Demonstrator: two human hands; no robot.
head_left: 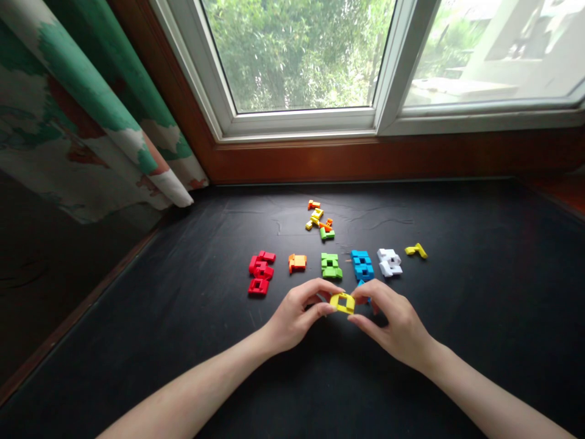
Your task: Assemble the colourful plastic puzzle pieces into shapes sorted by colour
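A yellow piece with a square hole [342,303] is held up between my two hands. Thumb and fingers of my left hand [303,314] pinch its left side, while those of my right hand [393,320] close on its right edge. Beyond them, sorted by colour, lie red pieces [261,266], an orange piece [297,263], green pieces [331,266], blue pieces [362,265] and white pieces [389,262]. Another blue piece is partly hidden behind my right hand. A small yellow piece [416,250] rests at the right end.
Farther back on the black tabletop [192,274] is a loose group of small orange, yellow [317,214] and green [327,233] pieces. A window [297,129] stands behind the table, and a patterned curtain [105,116] hangs at the left.
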